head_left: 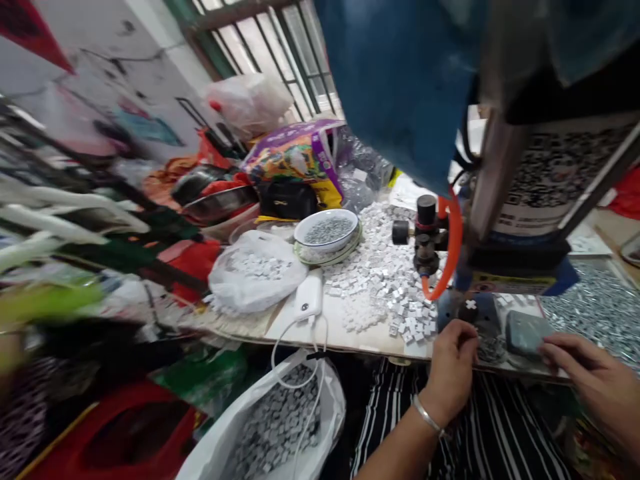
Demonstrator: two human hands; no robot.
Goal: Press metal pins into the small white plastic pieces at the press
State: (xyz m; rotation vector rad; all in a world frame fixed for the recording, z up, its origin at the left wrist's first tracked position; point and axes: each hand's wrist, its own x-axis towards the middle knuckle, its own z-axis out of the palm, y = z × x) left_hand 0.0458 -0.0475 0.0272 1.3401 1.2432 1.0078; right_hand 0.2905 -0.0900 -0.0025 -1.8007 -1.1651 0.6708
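Observation:
My left hand (450, 370), a silver bangle on its wrist, has its fingers curled together at the base of a blue press machine (520, 267), beside a small white piece (471, 305). What the fingers pinch is too small to see. My right hand (585, 367) rests at the table's front edge with fingers curled, touching a dark grey block (525, 331). A heap of small white square parts (385, 280) covers the table left of the machine.
A bowl of small metal bits (327, 231) and a white bag of parts (255, 270) sit at the back left. A white power bank (309, 295) trails a cable. An open bag of grey parts (275, 420) hangs below. Metal bits (595, 307) lie right of the machine.

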